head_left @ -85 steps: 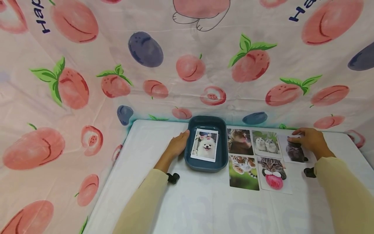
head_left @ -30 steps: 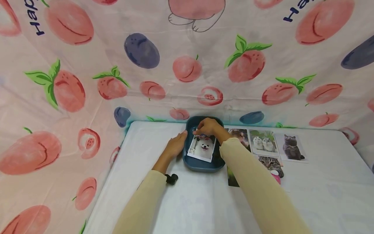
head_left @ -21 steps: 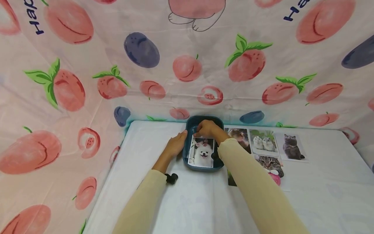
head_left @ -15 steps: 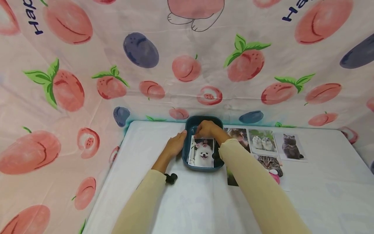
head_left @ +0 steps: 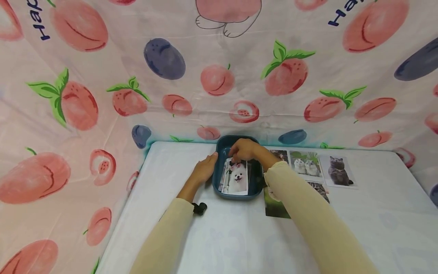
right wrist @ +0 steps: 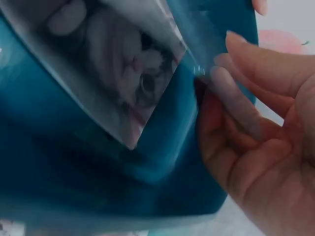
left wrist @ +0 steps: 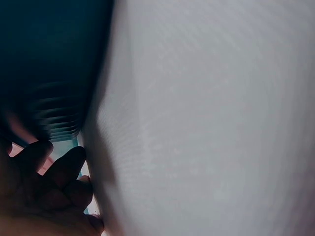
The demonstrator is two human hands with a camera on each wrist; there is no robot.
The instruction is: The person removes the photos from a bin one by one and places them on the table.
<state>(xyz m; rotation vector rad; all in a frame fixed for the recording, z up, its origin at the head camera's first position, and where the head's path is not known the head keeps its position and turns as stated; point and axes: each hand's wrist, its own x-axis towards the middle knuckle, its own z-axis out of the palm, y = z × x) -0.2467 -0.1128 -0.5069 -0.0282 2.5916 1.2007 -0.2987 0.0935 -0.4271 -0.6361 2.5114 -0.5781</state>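
Observation:
A dark blue rectangular box (head_left: 239,198) stands at the back of the table with a small stack of photo cards inside. The top photo card (head_left: 237,180) shows a white dog. My left hand (head_left: 204,169) rests against the box's outer left wall, fingertips near the rim; in the left wrist view its fingers (left wrist: 64,172) touch the wall. My right hand (head_left: 244,149) reaches into the box, its bent fingers pinching at the stack's far edge. In the right wrist view, a card corner appears by the fingers (right wrist: 236,108), partly hidden.
Several photo cards lie in two rows right of the box, among them the white rabbits card (head_left: 305,165) and the grey cat card (head_left: 338,171). My right sleeve (head_left: 301,198) covers part of them. A fruit-print cloth (head_left: 191,125) rises behind the white table (head_left: 222,236).
My right hand has come from the grey cat card to the stack in the box. There the white dog card has shifted and turned slightly, and edges of other cards show. My left hand stays put.

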